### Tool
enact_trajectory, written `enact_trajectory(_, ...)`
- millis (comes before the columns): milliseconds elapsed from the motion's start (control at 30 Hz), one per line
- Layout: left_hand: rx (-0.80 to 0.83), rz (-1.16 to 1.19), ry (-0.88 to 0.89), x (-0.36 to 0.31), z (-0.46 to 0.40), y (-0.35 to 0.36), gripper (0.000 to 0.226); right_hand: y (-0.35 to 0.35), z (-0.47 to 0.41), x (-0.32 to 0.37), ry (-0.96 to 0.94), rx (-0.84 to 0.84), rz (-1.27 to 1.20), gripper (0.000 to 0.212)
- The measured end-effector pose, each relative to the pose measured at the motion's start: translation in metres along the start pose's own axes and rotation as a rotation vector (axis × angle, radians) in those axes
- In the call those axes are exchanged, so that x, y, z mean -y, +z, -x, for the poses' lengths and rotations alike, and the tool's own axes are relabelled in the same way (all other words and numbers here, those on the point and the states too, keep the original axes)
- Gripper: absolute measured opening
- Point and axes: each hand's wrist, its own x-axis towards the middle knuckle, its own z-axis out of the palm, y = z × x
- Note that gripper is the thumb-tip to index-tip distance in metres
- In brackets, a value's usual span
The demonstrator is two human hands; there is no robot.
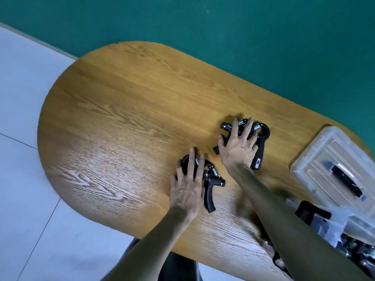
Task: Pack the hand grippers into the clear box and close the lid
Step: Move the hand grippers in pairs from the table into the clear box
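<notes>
Two small clusters of black hand grippers with steel springs lie on the wooden table (121, 118). My left hand (187, 189) lies over the near cluster (210, 191), fingers spread across its ring end and gripping it. My right hand (237, 147) covers the far cluster (260, 147), thumb and fingers wrapped over the handles. Both clusters still touch the table. The clear lid (316, 157) with a black handle (346, 180) lies at the right edge. Below it, the clear box (345, 222) is partly cut off and holds several black grippers (363, 252); my right forearm hides part of it.
The table is oval and its left half is bare wood. A green wall runs behind it. Pale floor tiles lie to the left and below. My dark-clothed legs show under the near table edge.
</notes>
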Motion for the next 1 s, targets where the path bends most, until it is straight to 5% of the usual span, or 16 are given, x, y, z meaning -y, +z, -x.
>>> enact_trajectory(633,0.073,-0.059,0.027,0.017,0.008,-0.046,0.092,-0.029,0.046,-0.011,-0.075,-0.161,0.023,0.072)
enact_trajectory(1000,-0.089,-0.133,0.042,-0.042,0.034,-0.111,0.081,-0.090,0.130,-0.041,-0.036,-0.296,-0.065,0.075)
